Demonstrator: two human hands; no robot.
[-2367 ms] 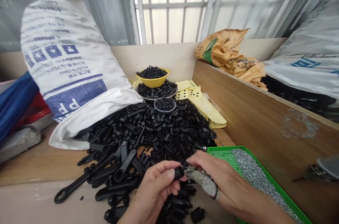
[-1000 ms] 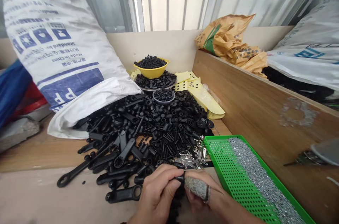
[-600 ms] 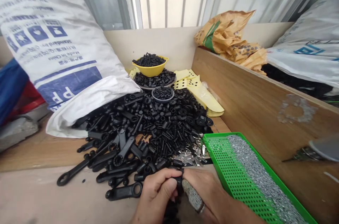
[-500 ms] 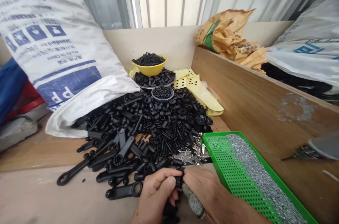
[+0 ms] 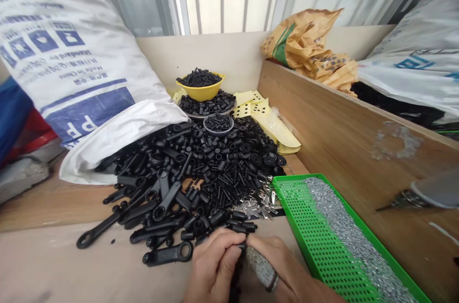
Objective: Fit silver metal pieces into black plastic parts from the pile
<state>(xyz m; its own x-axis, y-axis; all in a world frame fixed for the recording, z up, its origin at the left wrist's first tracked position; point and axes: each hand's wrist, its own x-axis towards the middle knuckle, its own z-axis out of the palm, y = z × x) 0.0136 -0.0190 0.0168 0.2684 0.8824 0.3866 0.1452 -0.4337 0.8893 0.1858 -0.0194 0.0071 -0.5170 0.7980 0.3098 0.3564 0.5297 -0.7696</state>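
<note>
My left hand (image 5: pixel 217 262) is closed, pinching a small black plastic part (image 5: pixel 243 246) between thumb and fingers. My right hand (image 5: pixel 283 265) meets it from the other side, its fingers closed around the same part, which is mostly hidden. Along the thumb side of my right hand lies a grey, rough-surfaced wrapping (image 5: pixel 261 268) with a dark band at its lower end. Just beyond my hands spreads a pile of black plastic parts (image 5: pixel 215 164), including handle-like levers (image 5: pixel 168 200) and short tubes. Small flat metal clips (image 5: pixel 258 207) lie at its right edge.
To the right stands a green perforated tray (image 5: pixel 301 226) with many small metal pieces (image 5: pixel 344 226). A wooden partition (image 5: pixel 322 116) runs behind it, near a pointed tool (image 5: pixel 401 200). A yellow bowl (image 5: pixel 201 92), yellow cards (image 5: pixel 276 128) and a white sack (image 5: pixel 89 69) stand farther back.
Both hands have moved slightly down toward me and now cover more of the black part. The view has shifted a little; the pile and tray look unchanged.
</note>
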